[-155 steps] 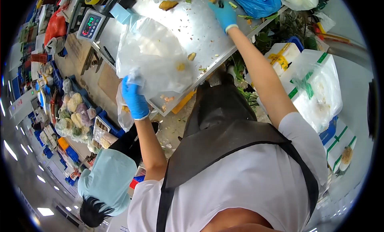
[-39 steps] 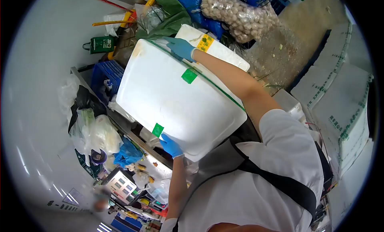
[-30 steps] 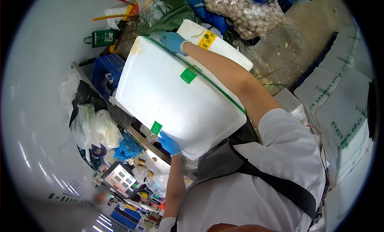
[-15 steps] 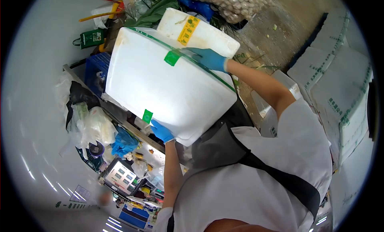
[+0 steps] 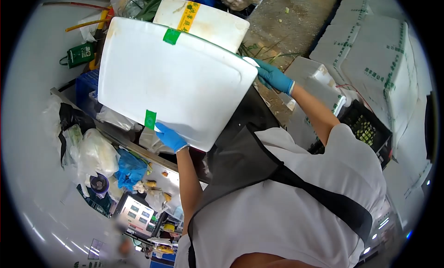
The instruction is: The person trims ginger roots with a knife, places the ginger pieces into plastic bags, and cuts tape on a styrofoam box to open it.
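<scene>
A large white foam box (image 5: pixel 171 78) with green tape on two edges is tilted in front of me and fills the upper middle. My left hand (image 5: pixel 171 137), in a blue glove, holds its lower edge beside a piece of green tape (image 5: pixel 150 119). At the box's right corner is my right hand (image 5: pixel 274 77), in a teal-blue glove, its fingers bent round the rim and partly hidden. Behind the large box lies a smaller white foam box (image 5: pixel 215 25) with yellow printed tape.
Stacked white boxes (image 5: pixel 370 60) stand at the right, near a black crate (image 5: pixel 365 124). At the lower left a metal counter (image 5: pixel 162 161) bears plastic bags, a blue bag (image 5: pixel 130 168) and a screen (image 5: pixel 137 215). A blue crate (image 5: pixel 86 90) is beyond the large box's left side.
My right hand has slid along the box's far edge from the upper left to the right corner. My left hand keeps its place by the green tape. The view has shifted, showing more on the right.
</scene>
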